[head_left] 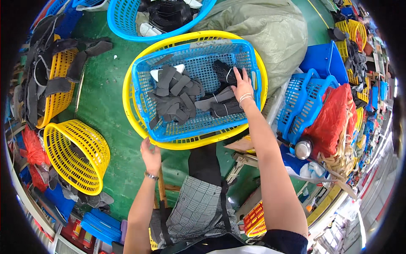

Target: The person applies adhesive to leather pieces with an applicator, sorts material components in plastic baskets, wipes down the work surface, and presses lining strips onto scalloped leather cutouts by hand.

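A blue rectangular basket (pixel 156 136) sits inside a wider yellow round basket (pixel 129 111) in front of me. In its left part lies a loose heap of dark grey fabric strips (pixel 176 98), with a white piece (pixel 154 75) at the heap's back. On the right are dark bundles tied with thin white bands, among them a black bundle (pixel 223 73) and a grey bundle (pixel 220 106). My right hand (pixel 243 89) reaches over these bundles, fingers spread, next to the black one. My left hand (pixel 151 158) is at the yellow basket's near-left rim, fingers apart, with nothing in it.
Behind stands a round blue basket (pixel 114 21) of dark and white pieces, beside a large pale green sack (pixel 270 27). A yellow basket (pixel 101 142) is on the green floor at left. Blue baskets (pixel 300 99) and a red bag (pixel 332 112) are at right.
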